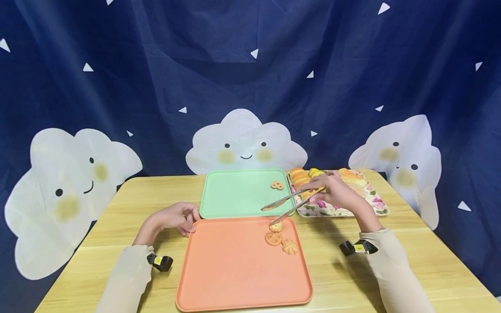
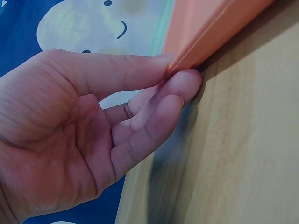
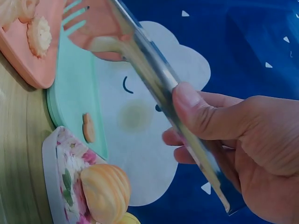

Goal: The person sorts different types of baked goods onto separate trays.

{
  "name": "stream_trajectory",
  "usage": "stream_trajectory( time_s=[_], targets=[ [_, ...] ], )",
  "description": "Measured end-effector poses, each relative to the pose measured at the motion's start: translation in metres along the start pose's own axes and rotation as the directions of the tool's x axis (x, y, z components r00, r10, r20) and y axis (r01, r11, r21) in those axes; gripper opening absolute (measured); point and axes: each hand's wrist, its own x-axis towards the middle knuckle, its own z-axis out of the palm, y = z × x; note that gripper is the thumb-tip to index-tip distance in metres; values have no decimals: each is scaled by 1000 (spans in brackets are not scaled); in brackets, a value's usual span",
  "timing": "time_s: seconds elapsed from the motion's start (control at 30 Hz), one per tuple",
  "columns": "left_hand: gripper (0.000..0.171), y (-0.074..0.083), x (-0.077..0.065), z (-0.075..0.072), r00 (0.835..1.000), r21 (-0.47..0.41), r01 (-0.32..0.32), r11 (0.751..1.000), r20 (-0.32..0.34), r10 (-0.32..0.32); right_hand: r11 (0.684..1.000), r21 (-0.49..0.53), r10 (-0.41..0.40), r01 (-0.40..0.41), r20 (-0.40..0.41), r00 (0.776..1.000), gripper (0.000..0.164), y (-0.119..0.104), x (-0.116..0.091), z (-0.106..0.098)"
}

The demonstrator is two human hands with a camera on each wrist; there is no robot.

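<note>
My left hand point(image 1: 178, 216) pinches the far left corner of the orange tray point(image 1: 235, 269) between thumb and fingers, as the left wrist view shows. My right hand point(image 1: 334, 190) grips metal tongs point(image 3: 156, 70), whose two arms stand apart with nothing between their tips. One tip hangs over the green tray point(image 1: 238, 191); the other is by a scalloped cookie point(image 1: 275, 227) on the orange tray, contact unclear. Beside that cookie lie a round pretzel-patterned cookie point(image 1: 273, 238) and a flower-shaped cookie point(image 1: 289, 247). A small pretzel-shaped cookie point(image 1: 277, 185) rests on the green tray.
Behind my right hand, a floral tray point(image 1: 379, 203) holds a ridged bread roll point(image 3: 106, 193), a yellow piece point(image 1: 316, 172) and a larger bread point(image 1: 352, 177). The wooden table point(image 1: 344, 278) meets a dark blue cloud-patterned curtain point(image 1: 219, 65) at the back.
</note>
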Motion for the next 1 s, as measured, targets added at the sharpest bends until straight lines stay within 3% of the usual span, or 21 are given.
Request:
stream_trajectory(
  time_s=[0.73, 0.83, 1.0],
  targets=[
    [24, 1, -1, 1, 1000, 9, -6, 1000, -6, 6, 995, 48, 83, -90, 135, 987, 39, 1, 0, 7],
    [25, 1, -1, 1, 1000, 7, -5, 1000, -5, 5, 994, 69, 70, -81, 148, 987, 38, -1, 1, 8],
    [25, 0, -1, 1, 1000, 5, 0, 1000, -4, 0, 997, 77, -16, 5, 144, 990, 38, -2, 3, 12]
  ],
)
